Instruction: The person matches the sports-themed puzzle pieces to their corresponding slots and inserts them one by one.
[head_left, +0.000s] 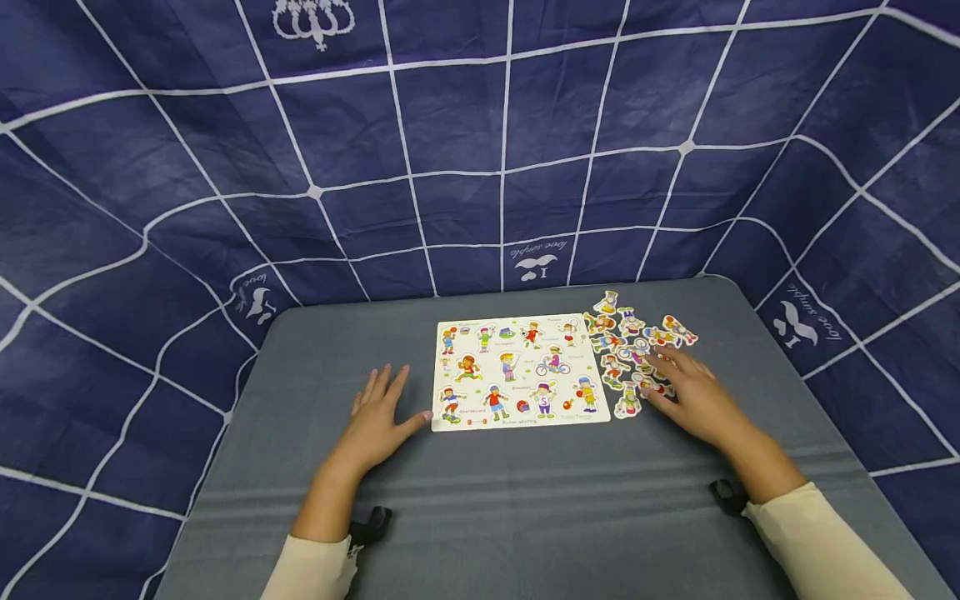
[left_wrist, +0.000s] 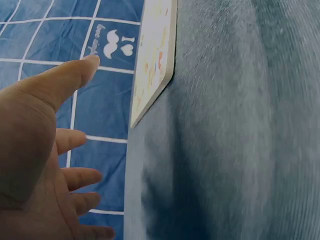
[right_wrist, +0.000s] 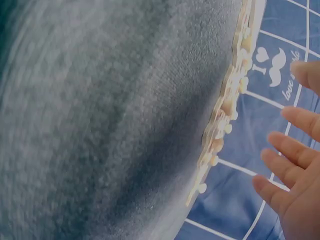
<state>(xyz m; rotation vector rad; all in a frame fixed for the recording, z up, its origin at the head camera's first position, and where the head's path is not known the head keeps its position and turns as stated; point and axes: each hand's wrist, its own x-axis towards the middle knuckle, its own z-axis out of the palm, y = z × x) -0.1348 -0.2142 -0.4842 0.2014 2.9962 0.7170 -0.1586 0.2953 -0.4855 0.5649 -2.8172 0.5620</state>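
Note:
A flat puzzle board [head_left: 487,340] printed with cartoon children at sports lies on the grey table. To its right is a loose cluster of puzzle pieces [head_left: 628,404], cut as small figures; in the right wrist view the pieces [right_wrist: 227,107] show small round knobs. My left hand [head_left: 377,429] is spread beside the board's lower left corner, its thumb tip close to the edge; whether it touches I cannot tell. My right hand [head_left: 701,400] has its fingers extended over the near right side of the pieces. Neither hand holds anything.
The grey table cloth [head_left: 525,500] stretches around the board. Blue curtains [head_left: 457,208] with white grid lines stand behind the table and on both sides. A black strap mount [head_left: 371,527] sits at the left wrist and another black mount [head_left: 727,497] at the right wrist.

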